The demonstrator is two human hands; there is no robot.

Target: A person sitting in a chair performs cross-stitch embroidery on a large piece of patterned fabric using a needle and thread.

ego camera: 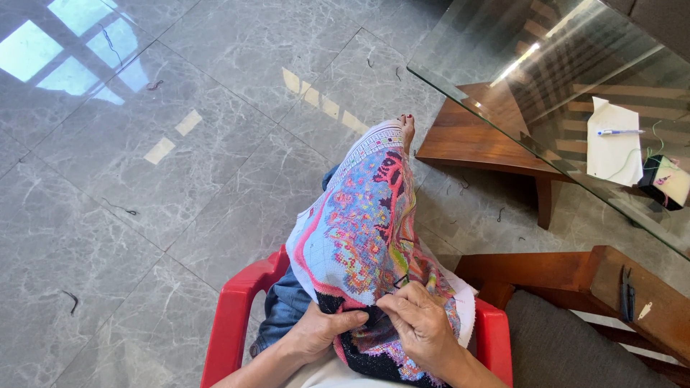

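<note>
Hands meet on cross-stitch canvas (363,223) draped over lap. Left hand (322,329) closed, gripping canvas's lower edge from beneath, thumb on top. Right hand (420,323) just beside it, fingertips pinched on dark stitched patch; needle too small to tell. Canvas runs away from both hands, down over knees to bare foot (407,129). Red plastic chair (233,320) arms flank hands on either side. Right of right hand: wooden armrest with small scissors (627,293). Beyond, glass table (503,86) carrying paper (613,141), pen (619,132), thread. Grey marble floor (144,179) left.
</note>
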